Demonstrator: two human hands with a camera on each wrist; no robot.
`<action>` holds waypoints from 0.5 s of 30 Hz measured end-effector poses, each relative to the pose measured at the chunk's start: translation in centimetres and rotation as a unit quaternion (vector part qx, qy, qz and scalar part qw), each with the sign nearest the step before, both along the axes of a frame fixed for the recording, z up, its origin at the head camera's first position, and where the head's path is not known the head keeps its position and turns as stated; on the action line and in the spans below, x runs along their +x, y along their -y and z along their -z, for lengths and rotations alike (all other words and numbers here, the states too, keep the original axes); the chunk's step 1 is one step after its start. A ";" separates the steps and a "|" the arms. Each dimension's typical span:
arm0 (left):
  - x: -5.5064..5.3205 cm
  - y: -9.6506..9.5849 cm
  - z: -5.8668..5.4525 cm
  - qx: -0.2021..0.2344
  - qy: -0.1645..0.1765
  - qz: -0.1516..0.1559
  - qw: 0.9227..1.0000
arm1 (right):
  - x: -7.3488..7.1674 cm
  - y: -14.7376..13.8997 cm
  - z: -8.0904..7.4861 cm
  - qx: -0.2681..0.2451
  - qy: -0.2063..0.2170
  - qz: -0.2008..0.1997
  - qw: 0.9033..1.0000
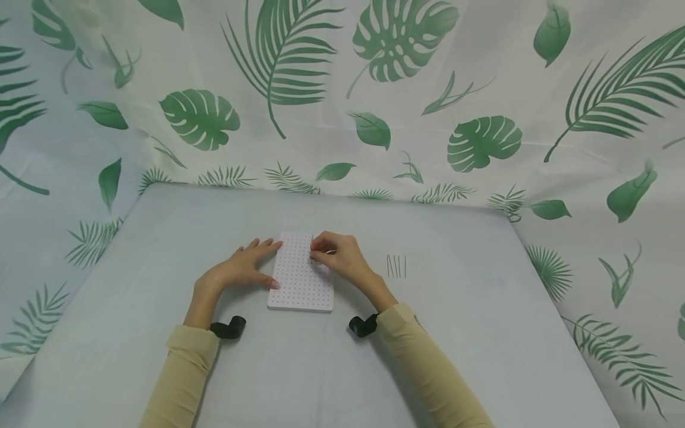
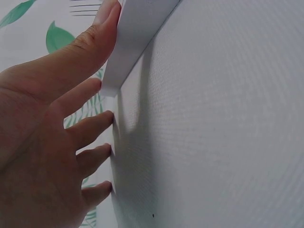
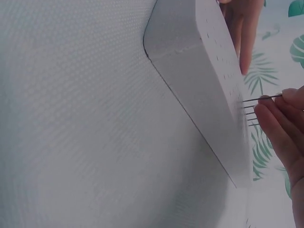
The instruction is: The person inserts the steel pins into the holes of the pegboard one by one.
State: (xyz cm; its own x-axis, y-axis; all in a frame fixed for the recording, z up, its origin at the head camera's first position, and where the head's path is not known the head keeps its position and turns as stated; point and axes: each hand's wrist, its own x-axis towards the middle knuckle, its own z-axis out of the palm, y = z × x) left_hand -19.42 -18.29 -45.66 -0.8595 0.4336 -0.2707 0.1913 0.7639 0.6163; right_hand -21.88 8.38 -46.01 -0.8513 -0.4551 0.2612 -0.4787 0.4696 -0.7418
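A white board (image 1: 299, 294) with a grid of small holes lies flat on the table. My left hand (image 1: 239, 268) is spread at its left edge, the thumb and index fingertip touching the board and the other fingers reaching down to the table. Above the far right part of the board, my right hand (image 1: 344, 257) pinches a thin dark pin (image 3: 273, 97) between thumb and fingers. The pin's lower end meets the board's top; whether it sits in a hole I cannot tell. Several more pins (image 3: 252, 119) stand upright from the board behind it.
To the right of the board, several thin dark pins (image 1: 396, 266) lie roughly parallel on the pale table (image 1: 455, 327). A leaf-patterned cloth (image 1: 321, 142) hangs behind and beside the table. Each wrist wears a black camera mount (image 1: 229, 327).
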 end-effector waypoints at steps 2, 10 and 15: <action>0.0 0.0 0.0 0.000 0.001 -0.001 1.000 | 0.0 0.0 0.1 0.001 0.003 -0.004 1.000; 0.0 0.0 0.0 -0.002 0.000 0.001 1.000 | -0.1 0.2 0.2 0.017 0.012 -0.013 1.000; 0.0 0.1 0.2 -0.002 0.001 -0.001 1.000 | -0.2 0.2 0.2 0.028 0.009 -0.006 1.000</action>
